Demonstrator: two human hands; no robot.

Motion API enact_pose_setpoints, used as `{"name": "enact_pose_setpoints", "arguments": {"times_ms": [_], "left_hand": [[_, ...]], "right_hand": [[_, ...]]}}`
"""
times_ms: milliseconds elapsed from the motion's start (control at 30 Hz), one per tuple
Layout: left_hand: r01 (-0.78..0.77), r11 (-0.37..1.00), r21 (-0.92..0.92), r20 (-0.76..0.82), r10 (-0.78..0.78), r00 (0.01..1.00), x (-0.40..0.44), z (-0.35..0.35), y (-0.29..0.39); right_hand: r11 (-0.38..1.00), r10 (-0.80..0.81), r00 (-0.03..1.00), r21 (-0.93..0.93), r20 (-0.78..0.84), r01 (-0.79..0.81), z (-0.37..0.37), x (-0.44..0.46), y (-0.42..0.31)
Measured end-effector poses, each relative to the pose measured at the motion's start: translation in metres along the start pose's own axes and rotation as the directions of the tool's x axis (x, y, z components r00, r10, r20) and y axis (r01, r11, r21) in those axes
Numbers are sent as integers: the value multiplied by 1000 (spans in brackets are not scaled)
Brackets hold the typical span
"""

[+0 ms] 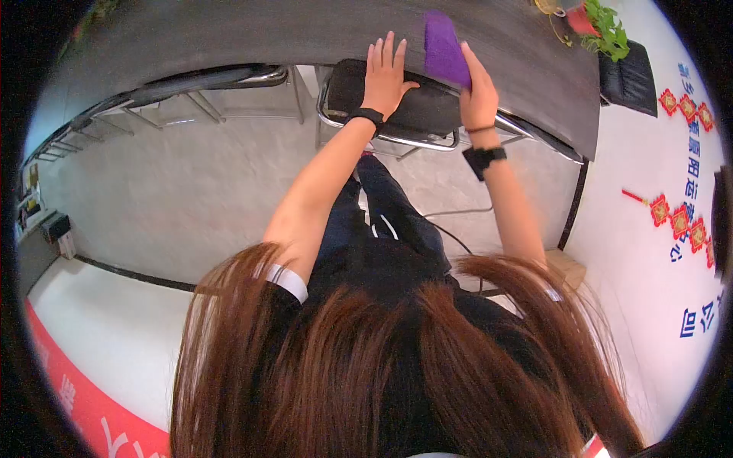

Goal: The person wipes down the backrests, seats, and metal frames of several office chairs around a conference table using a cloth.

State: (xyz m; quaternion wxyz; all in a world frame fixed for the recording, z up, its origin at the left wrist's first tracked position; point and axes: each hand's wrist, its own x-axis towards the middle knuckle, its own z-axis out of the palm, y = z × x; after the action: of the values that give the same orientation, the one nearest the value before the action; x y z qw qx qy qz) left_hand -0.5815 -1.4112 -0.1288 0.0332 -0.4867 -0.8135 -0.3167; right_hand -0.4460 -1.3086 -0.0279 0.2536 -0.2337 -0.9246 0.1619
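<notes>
My left hand (385,80) lies palm down with its fingers spread at the near edge of the dark table (305,34), above a black chair (351,84). It holds nothing. In my right hand (479,95) is a folded purple cloth (445,49). The fingers run along the cloth's right side, and part of the grip is hidden. The cloth is over the tabletop, to the right of my left hand. Whether it presses on the surface, I cannot tell.
Several chairs with metal legs (206,107) line the table's near side. A potted green plant (605,29) stands at the far right, by a black chair (630,80). Red hanging decorations (679,221) and blue lettering mark the white wall. A dark cable (454,237) runs near my legs.
</notes>
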Motion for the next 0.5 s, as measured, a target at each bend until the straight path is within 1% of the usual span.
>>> {"name": "enact_pose_setpoints", "arguments": {"times_ms": [33, 100, 133, 167, 233, 267, 300, 333, 367, 400, 433, 467, 500], "left_hand": [[12, 999, -29, -28, -13, 1000, -4, -3, -2], [69, 996, -64, -65, -73, 995, -17, -14, -7], [93, 992, -82, -82, -100, 992, -22, -19, -8], [140, 988, -67, -191, -150, 970, -28, -20, -9], [247, 937, -247, -224, -303, 926, -43, -23, -12], [318, 869, -378, -130, -390, 912, -54, -17, -15], [390, 777, -494, -23, -461, 887, -69, -5, -20], [353, 763, -542, -22, -432, 902, -81, 1, -23], [416, 697, -584, 99, -447, 889, -94, 7, -26], [400, 734, -549, 81, -429, 900, -103, 7, -24], [384, 769, -512, 66, -411, 909, -111, 6, -23], [457, 699, -550, 150, -456, 877, -118, 6, -23], [459, 716, -526, 155, -450, 879, -123, 6, -23]], "right_hand": [[998, -69, 996, -1, -59, 69, -2, -9, -6], [991, -132, 983, 42, 128, 127, 14, -47, 8], [979, -197, 953, -8, 229, 204, 24, -62, 15], [958, -250, 909, -50, 333, 282, 33, -75, 21], [947, -247, 898, -105, 364, 303, 53, -94, 37], [940, -247, 892, -129, 378, 316, 65, -100, 45], [929, -166, 826, -195, 539, 314, 76, -103, 51], [911, -65, 731, -259, 679, 322, 86, -107, 54], [886, 47, 613, -317, 789, 339, 96, -111, 57], [885, -164, 743, -235, 649, 401, 104, -114, 60], [889, -223, 746, -184, 628, 420, 109, -107, 52], [889, -279, 747, -133, 603, 439, 117, -99, 45], [885, -333, 747, -83, 575, 458, 123, -89, 37]]}}
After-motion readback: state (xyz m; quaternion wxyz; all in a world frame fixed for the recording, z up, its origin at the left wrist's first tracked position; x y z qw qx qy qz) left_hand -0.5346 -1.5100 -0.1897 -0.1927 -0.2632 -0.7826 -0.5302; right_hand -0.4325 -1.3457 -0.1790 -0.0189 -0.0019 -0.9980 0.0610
